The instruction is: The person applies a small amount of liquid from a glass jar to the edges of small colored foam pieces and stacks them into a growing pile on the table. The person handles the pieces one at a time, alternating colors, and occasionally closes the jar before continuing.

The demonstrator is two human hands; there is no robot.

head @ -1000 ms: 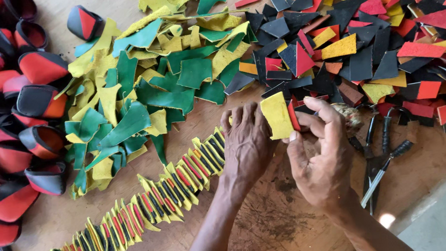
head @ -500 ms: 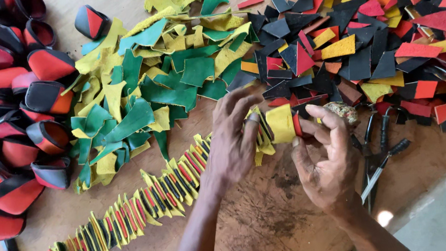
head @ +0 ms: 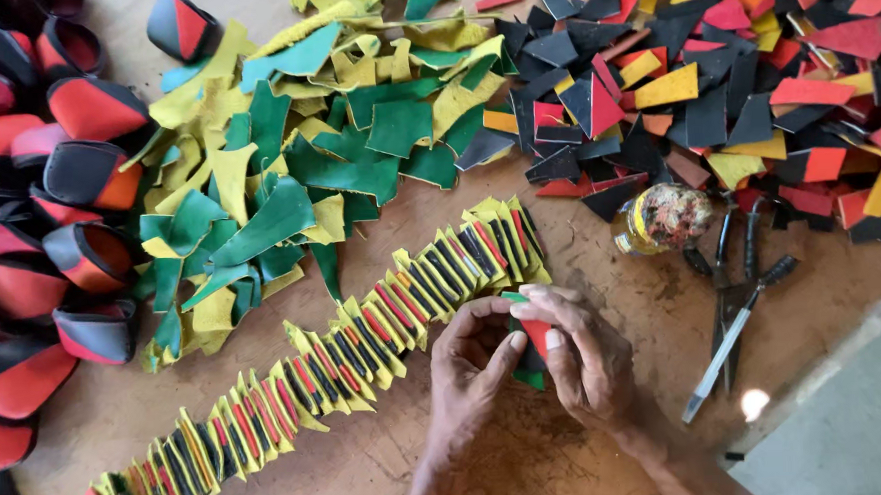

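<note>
**Both hands pinch a small stack of leather pieces**

Pinched between both hands, a small stack of leather pieces (head: 532,347) sits low on the bench (head: 271,453), just past the near end of a long row. The left hand (head: 470,360) presses its thumb against the stack's side with fingers curled under; the right hand (head: 584,355) closes over the top, its grip pressed tight on the same stack. A red face shows between the thumbs, with green at the lower edge and dark layers between.

One small jar (head: 662,218) lies on its side just beyond the hands, its lid end yellow and its clear body showing a mottled red and dark filling; what that filling is cannot be told.

The row of stacked pieces (head: 346,360) runs aslant from the lower left up to the hands, yellow edges outside, red, black and green strips inside. Beyond it lies a heap of green and yellow scraps (head: 298,155). To the right spreads a heap of black, red and yellow cut pieces (head: 711,87). Along the left edge sit red and black sewn cups (head: 81,184), piled close. Pliers (head: 733,264) and a thin metal tool (head: 727,349) lie right of the hands, near the bench edge.
</note>
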